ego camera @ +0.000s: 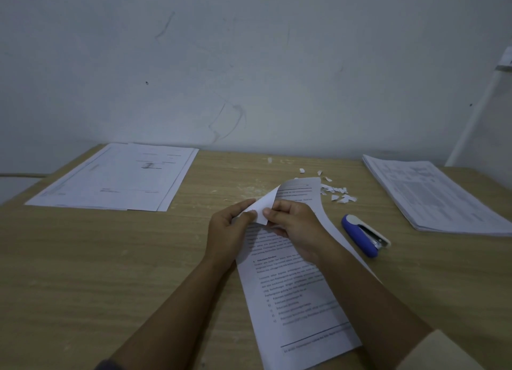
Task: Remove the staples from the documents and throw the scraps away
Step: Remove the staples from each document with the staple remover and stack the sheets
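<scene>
You sat at the wooden table, its far edge against the wall and its left edge falling away beside a flat stack of loose sheets. A thicker pile of documents lay at the far right, well apart from your work.

The document in hand rested on the table in front of you, its top corner folded over and lifted. Your left hand and right hand both pinched that corner between thumb and curled fingers. This looked like the staple-freeing step; the staple itself could not be seen.

A blue stapler lay just right of the sheet, and torn paper scraps were scattered beyond it.

The next move likely called for a small, firm pull at the corner without ripping the page further, then gathering the scraps. Bare wood between the left stack and your forearms offered room to set the freed pages down.
</scene>
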